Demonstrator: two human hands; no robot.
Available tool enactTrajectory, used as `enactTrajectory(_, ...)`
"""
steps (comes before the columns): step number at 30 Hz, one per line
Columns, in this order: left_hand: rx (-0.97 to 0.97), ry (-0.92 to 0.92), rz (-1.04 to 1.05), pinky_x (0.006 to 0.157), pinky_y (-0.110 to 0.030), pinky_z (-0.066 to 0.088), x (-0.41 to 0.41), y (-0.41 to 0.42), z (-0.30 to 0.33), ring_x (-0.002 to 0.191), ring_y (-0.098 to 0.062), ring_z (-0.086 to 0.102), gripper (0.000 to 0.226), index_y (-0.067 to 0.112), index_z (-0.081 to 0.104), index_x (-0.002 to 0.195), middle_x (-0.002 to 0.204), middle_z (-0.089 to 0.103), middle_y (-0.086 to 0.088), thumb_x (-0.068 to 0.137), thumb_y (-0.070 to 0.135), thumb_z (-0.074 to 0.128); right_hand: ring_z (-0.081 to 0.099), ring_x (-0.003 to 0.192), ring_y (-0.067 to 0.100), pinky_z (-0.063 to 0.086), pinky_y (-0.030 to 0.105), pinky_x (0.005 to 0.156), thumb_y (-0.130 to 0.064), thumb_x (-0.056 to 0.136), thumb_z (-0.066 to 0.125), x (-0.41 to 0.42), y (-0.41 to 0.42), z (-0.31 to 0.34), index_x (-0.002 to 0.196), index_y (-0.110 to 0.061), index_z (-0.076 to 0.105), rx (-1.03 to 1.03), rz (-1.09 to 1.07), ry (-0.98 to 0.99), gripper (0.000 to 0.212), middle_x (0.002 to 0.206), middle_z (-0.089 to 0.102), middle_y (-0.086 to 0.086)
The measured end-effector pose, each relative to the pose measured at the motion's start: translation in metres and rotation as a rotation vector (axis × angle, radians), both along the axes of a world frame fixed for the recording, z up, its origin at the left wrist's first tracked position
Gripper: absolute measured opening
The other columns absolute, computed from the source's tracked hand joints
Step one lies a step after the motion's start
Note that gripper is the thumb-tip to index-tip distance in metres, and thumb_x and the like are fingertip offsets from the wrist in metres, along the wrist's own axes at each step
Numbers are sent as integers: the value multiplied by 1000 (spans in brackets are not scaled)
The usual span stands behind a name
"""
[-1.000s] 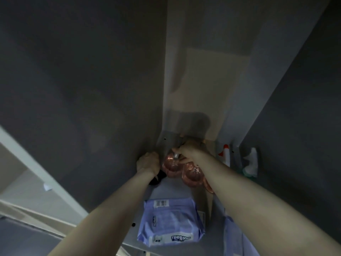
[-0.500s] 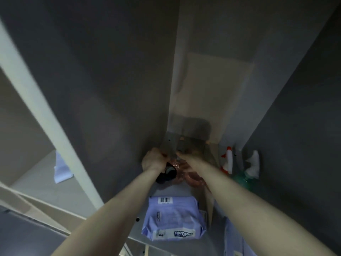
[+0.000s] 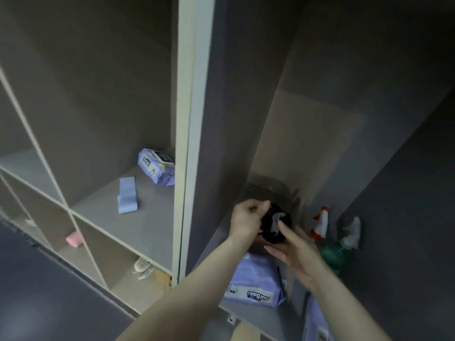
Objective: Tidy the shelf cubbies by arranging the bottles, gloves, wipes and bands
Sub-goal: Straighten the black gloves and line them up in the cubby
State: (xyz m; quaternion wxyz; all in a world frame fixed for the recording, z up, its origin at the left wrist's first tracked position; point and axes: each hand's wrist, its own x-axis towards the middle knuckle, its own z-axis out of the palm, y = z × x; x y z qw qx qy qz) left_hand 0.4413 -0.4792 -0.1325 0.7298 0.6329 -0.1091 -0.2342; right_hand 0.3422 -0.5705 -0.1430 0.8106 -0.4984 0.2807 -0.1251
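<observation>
Fingers of the left hand (image 3: pixel 246 219) are curled and pinch the upper edge of a dark black bundle with a white patch (image 3: pixel 275 223), maybe a rolled glove or band; I cannot tell which. On the other side the right hand (image 3: pixel 293 247) has straight, slightly spread fingers, and the index tip touches the white patch while the palm lies under the bundle. Both hands hold it deep inside the tall grey cubby (image 3: pixel 320 143), above its floor.

Just below the hands a lilac soft pack of wet wipes (image 3: pixel 256 284) lies flat on this floor. At the right, against the back wall, stands a white spray bottle with red trigger (image 3: pixel 320 223), and beside it a green spray bottle with white head (image 3: pixel 344 244).

Across the pale divider, in the left cubby, a second lilac wipes pack (image 3: pixel 156 166) lies in the back corner, with a folded pale blue cloth (image 3: pixel 127 195) near it. Lower down I see a small pink block (image 3: pixel 73 238) and a whitish coiled thing (image 3: pixel 142 265), too blurred to name.
</observation>
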Motion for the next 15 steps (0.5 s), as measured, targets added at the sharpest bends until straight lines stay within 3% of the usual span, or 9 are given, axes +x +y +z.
enactTrajectory(2, 115, -159, -60, 75, -32, 56, -12, 10, -5, 78, -18, 64, 25, 12, 71, 91, 85, 69, -5, 85, 36, 68, 67, 100, 30, 58, 33, 66, -24, 73, 72, -11, 6, 1, 127, -14, 57, -28, -64, -38, 57, 119, 67, 15)
enactTrajectory(4, 296, -339, -116, 87, -34, 53, -29, 26, -8, 95, -18, 65, 41, 19, 70, 104, 104, 65, -6, 78, 50, 68, 67, 102, 30, 57, 31, 65, -37, 58, 82, -25, 17, 1, 122, -17, 61, -108, -95, -54, 70, 120, 66, 15)
enactTrajectory(7, 370, -392, -189, 87, -30, 50, -55, 50, -2, 102, -15, 60, 48, 24, 65, 116, 112, 58, -2, 79, 55, 67, 67, 103, 29, 55, 31, 67, -55, 43, 88, -46, 38, 3, 115, -17, 62, -244, -135, -41, 85, 116, 68, 13)
enactTrajectory(9, 231, -283, -257, 79, -24, 49, -73, 67, 6, 94, -6, 65, 38, 24, 68, 109, 102, 67, 5, 81, 49, 69, 69, 99, 27, 57, 32, 69, -64, 30, 88, -60, 52, 5, 114, -13, 62, -280, -165, -66, 101, 110, 71, 11)
enactTrajectory(10, 146, -204, -284, 74, -19, 49, -82, 75, 10, 86, 0, 66, 31, 23, 69, 105, 94, 70, 9, 81, 43, 71, 70, 96, 26, 58, 29, 67, -61, 36, 88, -67, 58, 7, 111, -11, 63, -308, -185, -85, 94, 105, 72, 10)
enactTrajectory(12, 18, -78, -335, 62, -10, 47, -97, 89, 16, 72, 7, 65, 19, 22, 69, 101, 82, 70, 14, 82, 27, 73, 70, 92, 28, 58, 25, 64, -40, 66, 80, -84, 72, 14, 104, -6, 63, -343, -222, -130, 53, 93, 74, 9)
enactTrajectory(13, -21, -50, -348, 59, -10, 48, -104, 94, 17, 72, 6, 66, 20, 19, 69, 101, 81, 71, 13, 82, 20, 73, 69, 91, 29, 58, 24, 64, -28, 78, 71, -92, 80, 20, 101, -4, 63, -354, -238, -144, 34, 90, 74, 9)
enactTrajectory(15, -44, -43, -318, 62, -19, 53, -114, 100, 17, 79, -7, 70, 26, 13, 70, 107, 86, 75, 5, 81, 14, 74, 69, 91, 28, 57, 29, 68, -21, 83, 62, -107, 93, 24, 100, -6, 66, -362, -259, -171, 22, 94, 73, 11)
